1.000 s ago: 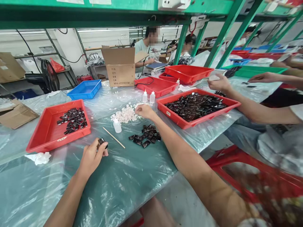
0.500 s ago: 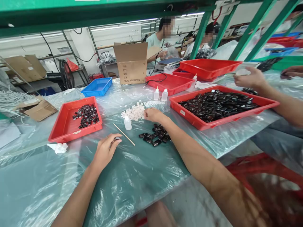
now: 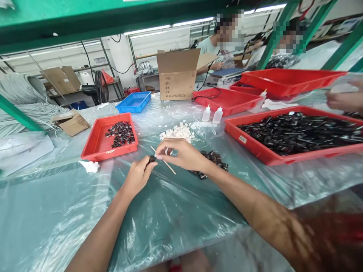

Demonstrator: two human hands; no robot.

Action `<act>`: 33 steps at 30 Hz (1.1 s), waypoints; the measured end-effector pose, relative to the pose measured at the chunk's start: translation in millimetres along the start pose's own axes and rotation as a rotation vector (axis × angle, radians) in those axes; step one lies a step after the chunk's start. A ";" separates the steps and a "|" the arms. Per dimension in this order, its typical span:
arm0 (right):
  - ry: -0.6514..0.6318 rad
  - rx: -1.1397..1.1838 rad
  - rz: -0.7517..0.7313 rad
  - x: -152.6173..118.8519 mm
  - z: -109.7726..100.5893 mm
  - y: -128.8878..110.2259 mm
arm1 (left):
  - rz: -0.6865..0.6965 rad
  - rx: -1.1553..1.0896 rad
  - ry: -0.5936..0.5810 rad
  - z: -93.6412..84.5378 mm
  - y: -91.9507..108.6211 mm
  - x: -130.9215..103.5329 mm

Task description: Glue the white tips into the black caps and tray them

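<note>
2 hands [image 3: 161,162] now meet at black piece [image 3: 152,158].

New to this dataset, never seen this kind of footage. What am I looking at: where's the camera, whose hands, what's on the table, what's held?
There is no machine here: a person works with two bare hands, filmed by one camera on their head that looks forward and down. The left hand pinches a small black glossy part; the right hand meets it at the fingertips. On the clear plastic sheet over the green table lie a thin wooden stick, a loose pile of the same black parts, a heap of small white pieces, a small red tray and a large red tray, both holding black parts. Other people work at the far side and to the right.
</note>
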State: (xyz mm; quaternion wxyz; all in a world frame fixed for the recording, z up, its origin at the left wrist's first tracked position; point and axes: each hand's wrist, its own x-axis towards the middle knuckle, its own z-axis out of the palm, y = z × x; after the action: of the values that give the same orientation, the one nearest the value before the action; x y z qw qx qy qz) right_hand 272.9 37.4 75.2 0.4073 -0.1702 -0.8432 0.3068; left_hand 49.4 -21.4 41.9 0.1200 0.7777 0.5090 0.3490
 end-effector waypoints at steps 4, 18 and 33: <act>0.022 0.036 0.021 -2.2 9.1 8.9 | 0.020 0.003 -0.007 0.4 0.9 0.4; 0.017 0.191 0.121 -1.9 9.9 10.7 | 0.014 -0.039 -0.037 3.9 6.3 -2.9; 0.062 0.356 0.143 -3.1 25.2 21.6 | -0.133 -0.136 -0.032 8.4 8.7 -5.4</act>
State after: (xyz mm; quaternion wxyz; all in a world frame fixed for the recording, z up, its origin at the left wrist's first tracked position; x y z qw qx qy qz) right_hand 255.7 42.5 47.1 0.4340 -0.1643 -0.7486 0.4737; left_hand 59.9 -28.6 38.2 0.2037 0.7378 0.5324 0.3615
